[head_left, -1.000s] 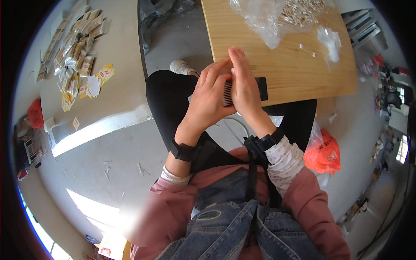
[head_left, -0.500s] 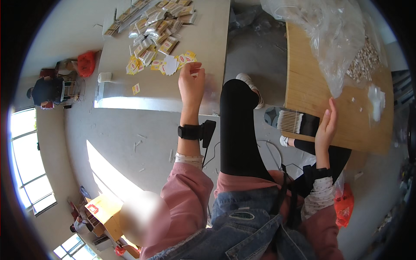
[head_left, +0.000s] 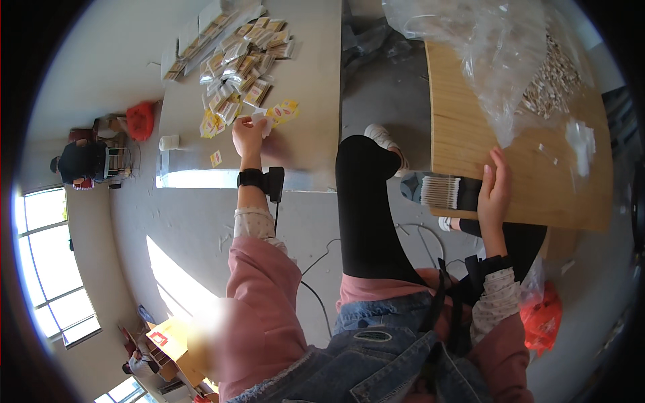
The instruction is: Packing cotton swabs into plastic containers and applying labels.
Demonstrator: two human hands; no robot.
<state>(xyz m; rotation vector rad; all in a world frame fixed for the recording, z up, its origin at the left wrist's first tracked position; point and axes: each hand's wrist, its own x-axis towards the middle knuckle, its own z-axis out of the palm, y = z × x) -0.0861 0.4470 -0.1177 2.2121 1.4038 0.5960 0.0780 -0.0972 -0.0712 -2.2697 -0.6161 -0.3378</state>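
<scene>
My left hand (head_left: 248, 138) is over the grey table, its fingers and thumb drawn together at a white card (head_left: 265, 123) among the yellow-and-white printed cards (head_left: 282, 111). The card is partly hidden by the fingers. Close beyond lies a heap of small clear packets (head_left: 245, 57) with yellow-and-white labels. My right hand (head_left: 494, 191) is open, fingers stretched, at the front left edge of the wooden table. Beside it, a row of cotton swabs (head_left: 440, 192) lies side by side on a dark flat holder (head_left: 468, 194).
A clear plastic bag (head_left: 494, 67) and a pile of loose swabs (head_left: 551, 80) lie on the wooden table (head_left: 457, 121), near white swab bundles (head_left: 580, 144). A white roll (head_left: 169, 142) stands on the grey table (head_left: 306, 144). Cables (head_left: 319, 295) cross the floor.
My left hand has moved left across the grey table to the white card, and its fingers have closed. My right hand has shifted slightly left and stays open beside the swabs.
</scene>
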